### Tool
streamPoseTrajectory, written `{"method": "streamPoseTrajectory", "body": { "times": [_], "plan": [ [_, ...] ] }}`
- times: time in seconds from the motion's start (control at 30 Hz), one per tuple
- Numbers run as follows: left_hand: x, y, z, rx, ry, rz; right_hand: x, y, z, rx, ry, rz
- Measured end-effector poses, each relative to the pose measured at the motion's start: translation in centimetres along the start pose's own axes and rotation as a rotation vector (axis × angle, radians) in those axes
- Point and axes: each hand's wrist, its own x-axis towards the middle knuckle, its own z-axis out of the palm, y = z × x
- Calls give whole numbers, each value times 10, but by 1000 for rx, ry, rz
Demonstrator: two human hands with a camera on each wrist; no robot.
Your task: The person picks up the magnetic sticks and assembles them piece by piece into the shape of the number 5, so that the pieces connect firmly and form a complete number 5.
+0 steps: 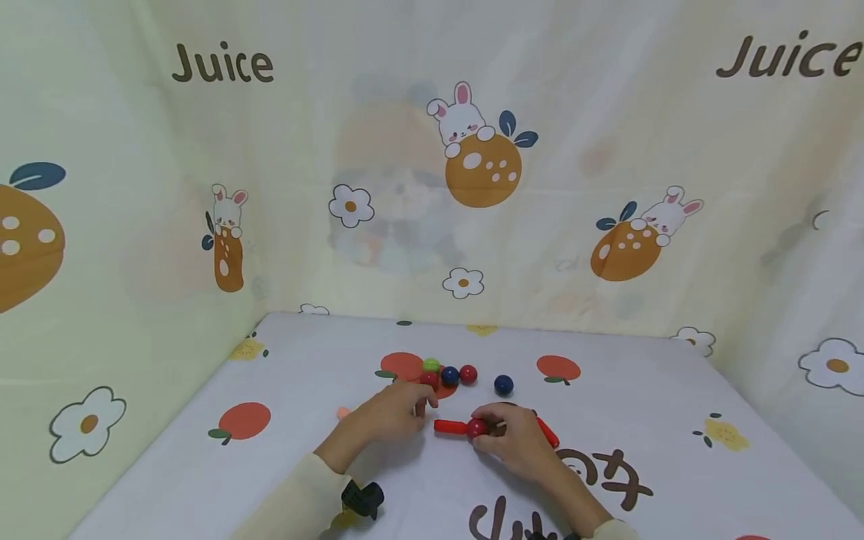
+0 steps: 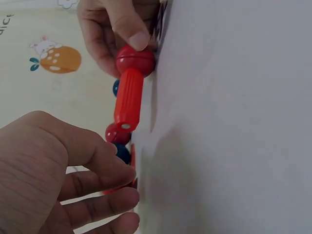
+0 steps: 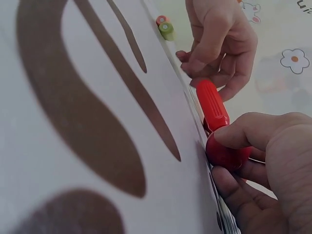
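My right hand (image 1: pixel 516 439) pinches a dark red ball (image 1: pixel 477 428) between thumb and fingers, low over the white cloth. A red ribbed rod (image 1: pixel 450 427) is joined to that ball and points left; its pale end tip shows in the left wrist view. Left of the rod, my left hand (image 1: pixel 398 412) has loosely bent fingers with nothing seen between them. In the left wrist view, the left hand (image 2: pixel 73 175) is apart from the rod (image 2: pixel 129 100). A second red rod (image 1: pixel 547 433) lies beyond the right hand, partly hidden by it.
Past the left hand sit a lime green ball (image 1: pixel 430 365), a red ball (image 1: pixel 428 379), a blue ball (image 1: pixel 450 376) and another red ball (image 1: pixel 469 374). Another blue ball (image 1: pixel 503 385) stands farther right. Beside the left forearm, a green rod (image 3: pixel 166 30) and an orange one (image 3: pixel 162 20) lie together.
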Motion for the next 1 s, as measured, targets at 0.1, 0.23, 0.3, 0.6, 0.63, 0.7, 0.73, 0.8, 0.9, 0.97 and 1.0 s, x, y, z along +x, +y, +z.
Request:
{"method": "streamPoseTrajectory", "body": {
  "times": [0.1,0.23,0.3,0.6,0.63,0.7,0.73,0.8,0.9,0.97,1.0],
  "plan": [
    [3,0,-6,17,23,-17,-1,0,-1,-7,17,12],
    [6,0,-14,56,52,-22,-1,-1,-2,1,25,9],
    [8,-1,-16,69,58,-27,-1,-1,-2,5,23,9],
    [11,-3,-19,77,75,-76,-1,0,1,4,18,8],
    [12,-4,-19,81,86,-82,-1,0,1,4,19,7],
    [14,-6,-19,82,108,-91,-2,1,2,5,20,7],
    [16,-6,-18,86,122,-92,-2,1,1,7,20,8],
    [20,-6,-18,91,145,-96,-2,1,1,13,16,9],
    [26,-7,-16,105,162,-94,-2,1,0,23,10,10],
    [31,-7,-15,124,161,-91,-2,1,0,22,8,9],
    [33,-6,-15,134,160,-87,-2,1,0,20,7,9]
  ]
}}
